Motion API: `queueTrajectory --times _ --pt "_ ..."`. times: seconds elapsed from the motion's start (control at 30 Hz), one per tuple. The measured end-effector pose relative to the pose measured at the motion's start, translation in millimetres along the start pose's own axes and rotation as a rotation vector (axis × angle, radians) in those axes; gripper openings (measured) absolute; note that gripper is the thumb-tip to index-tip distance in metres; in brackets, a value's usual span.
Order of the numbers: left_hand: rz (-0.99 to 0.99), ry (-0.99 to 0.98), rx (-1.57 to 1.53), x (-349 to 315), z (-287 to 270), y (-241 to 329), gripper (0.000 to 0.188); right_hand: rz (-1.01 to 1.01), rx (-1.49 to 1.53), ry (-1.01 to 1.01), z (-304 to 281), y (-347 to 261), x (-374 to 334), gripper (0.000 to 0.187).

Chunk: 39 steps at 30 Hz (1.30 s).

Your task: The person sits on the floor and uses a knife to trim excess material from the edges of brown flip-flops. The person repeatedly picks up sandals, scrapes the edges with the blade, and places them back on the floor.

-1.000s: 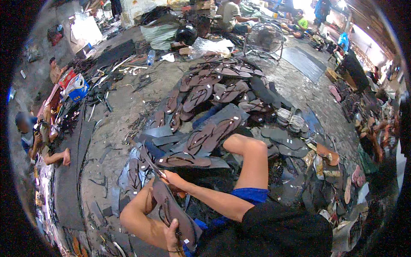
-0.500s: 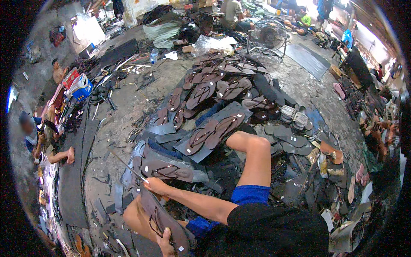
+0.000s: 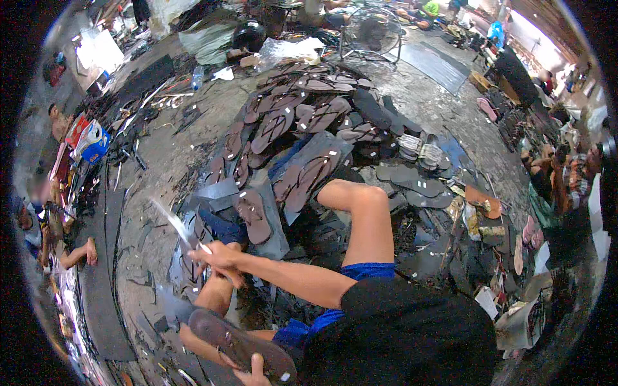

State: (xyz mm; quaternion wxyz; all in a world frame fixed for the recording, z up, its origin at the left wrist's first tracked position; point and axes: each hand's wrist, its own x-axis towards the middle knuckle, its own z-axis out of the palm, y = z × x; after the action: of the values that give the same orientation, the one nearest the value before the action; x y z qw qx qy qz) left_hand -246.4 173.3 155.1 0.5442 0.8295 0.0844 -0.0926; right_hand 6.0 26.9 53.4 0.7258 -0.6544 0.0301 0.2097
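Left hand [image 3: 255,373] pinches brown flip-flop [image 3: 239,340] at lower centre-left, thumb on top; right hand [image 3: 220,257] clenched round blurred blade-like tool [image 3: 176,224], clear of it. Probably edge-trimming, mid-stroke; next move calls for steady support, controlled blade angle.

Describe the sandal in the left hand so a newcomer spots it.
From the big sandal pile, go down past the right hand to the left hand at the lower edge. The dark brown sandal there has a white tag near one end; unlike the pile's sandals, it is held.
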Motion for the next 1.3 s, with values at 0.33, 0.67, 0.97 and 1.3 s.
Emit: queueTrajectory --times 0.33,0.67,0.97,1.3 --pt "0.182 -0.019 -0.149 102 49 -36 0.045 -0.386 0.227 0.182 -4 1 -103 0.023" --pt "0.271 0.086 -0.272 85 66 -18 0.03 -0.503 0.479 0.287 5 -1 -158 0.039" --pt "-0.098 -0.025 -0.619 86 11 4 0.028 -0.485 -0.496 0.423 -50 22 -244 0.03" --pt "-0.07 -0.182 -0.493 39 -17 19 0.031 -0.344 -0.611 0.086 -66 35 -326 0.029"
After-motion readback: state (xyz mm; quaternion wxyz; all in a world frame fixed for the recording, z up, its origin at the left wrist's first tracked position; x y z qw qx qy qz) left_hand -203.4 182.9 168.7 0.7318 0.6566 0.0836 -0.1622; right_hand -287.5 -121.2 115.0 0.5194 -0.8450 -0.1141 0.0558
